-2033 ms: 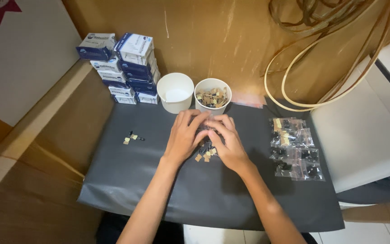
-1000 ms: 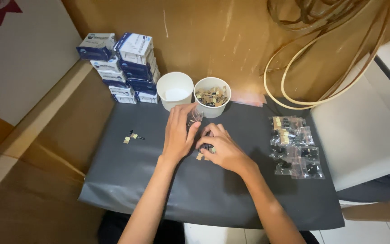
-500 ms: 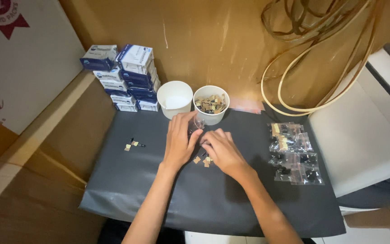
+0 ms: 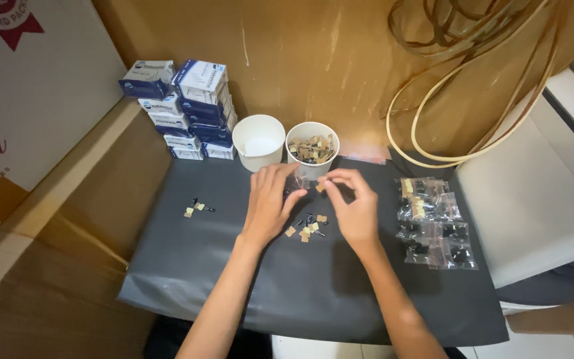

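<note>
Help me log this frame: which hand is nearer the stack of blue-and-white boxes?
Left. The left hand lies on the dark mat right of the stack of boxes, while the right hand sits farther right, beyond the left.

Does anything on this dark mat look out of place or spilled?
Nothing looks damaged or spilled. One small cluster of parts lies alone on the dark mat, apart from the loose pile between the left hand and right hand. The filled cup and the empty cup stand upright.
</note>
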